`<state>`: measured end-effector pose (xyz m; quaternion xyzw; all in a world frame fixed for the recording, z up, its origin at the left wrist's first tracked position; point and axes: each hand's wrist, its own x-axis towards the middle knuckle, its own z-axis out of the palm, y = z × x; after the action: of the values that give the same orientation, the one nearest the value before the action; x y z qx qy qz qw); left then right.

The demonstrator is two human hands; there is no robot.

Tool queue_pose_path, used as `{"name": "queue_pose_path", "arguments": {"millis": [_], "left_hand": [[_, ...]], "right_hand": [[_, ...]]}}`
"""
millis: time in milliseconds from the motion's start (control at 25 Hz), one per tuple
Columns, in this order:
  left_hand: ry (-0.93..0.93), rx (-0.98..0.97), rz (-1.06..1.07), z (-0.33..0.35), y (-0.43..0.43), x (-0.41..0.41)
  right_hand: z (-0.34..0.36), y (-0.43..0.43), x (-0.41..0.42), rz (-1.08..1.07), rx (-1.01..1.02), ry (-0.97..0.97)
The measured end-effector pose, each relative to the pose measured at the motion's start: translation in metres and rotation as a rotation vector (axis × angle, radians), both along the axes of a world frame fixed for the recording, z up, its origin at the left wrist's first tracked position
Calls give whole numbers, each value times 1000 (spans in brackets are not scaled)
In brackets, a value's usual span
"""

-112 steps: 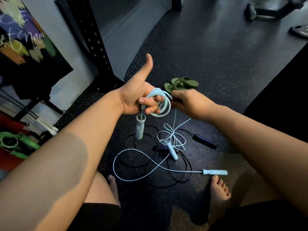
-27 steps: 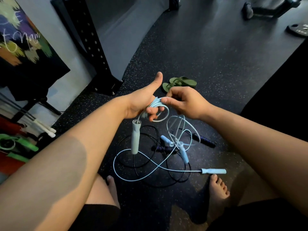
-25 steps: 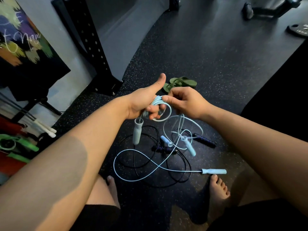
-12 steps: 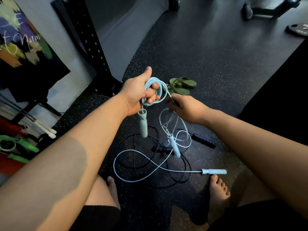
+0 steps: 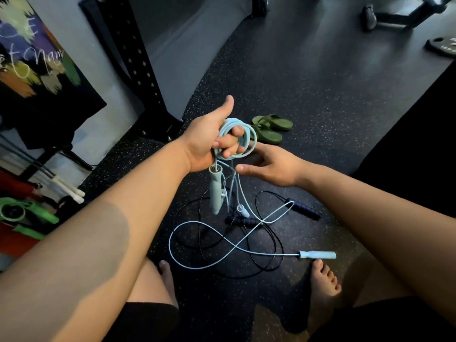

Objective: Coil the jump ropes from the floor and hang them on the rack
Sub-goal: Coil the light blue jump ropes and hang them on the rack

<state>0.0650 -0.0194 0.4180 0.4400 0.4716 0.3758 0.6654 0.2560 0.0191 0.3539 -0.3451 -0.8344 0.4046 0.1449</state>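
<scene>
Light-blue jump rope (image 5: 233, 122), coiled, hangs above the floor (image 5: 320, 95), grasped in my left hand (image 5: 204, 141); my right hand (image 5: 274, 166) waits beside it, grip released; the lower handle (image 5: 243, 211) is blurred.

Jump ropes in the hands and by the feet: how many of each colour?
Light blue: 2, the coiled rope in the left hand and the floor rope
Black: 1, the black rope
Total: 3

Single head-worn wide-angle camera, looking forward and steeply down, close above the person's forearms (image 5: 123, 230), speckled floor (image 5: 308, 90) running far ahead, bare foot (image 5: 323, 280) at near edge.
</scene>
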Motion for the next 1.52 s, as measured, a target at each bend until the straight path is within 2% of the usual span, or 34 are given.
{"name": "queue_pose_path", "arguments": {"millis": [240, 480, 640, 840, 1040, 1120, 1320, 1400, 1520], "left_hand": [[-30, -10, -73, 8, -7, -2], [-94, -5, 15, 12, -3, -4], [-101, 6, 42, 16, -7, -3], [-272, 42, 185, 22, -6, -9], [-148, 37, 173, 17, -7, -7], [-111, 31, 162, 16, -6, -6], [-12, 43, 72, 15, -6, -2], [16, 40, 26, 16, -8, -1], [-4, 19, -13, 17, -9, -1]], "right_hand": [[-8, 8, 2, -35, 71, -64], [-1, 5, 0, -129, -78, -143], [6, -4, 5, -130, -191, -403], [-3, 8, 18, -120, -283, -651], [-16, 8, 18, -56, -30, -900], [-18, 8, 16, -74, 41, -854], [-13, 9, 3, -180, -21, -243], [-10, 4, -3, -139, 1, -138], [-14, 3, -4, -73, 87, -147]]}}
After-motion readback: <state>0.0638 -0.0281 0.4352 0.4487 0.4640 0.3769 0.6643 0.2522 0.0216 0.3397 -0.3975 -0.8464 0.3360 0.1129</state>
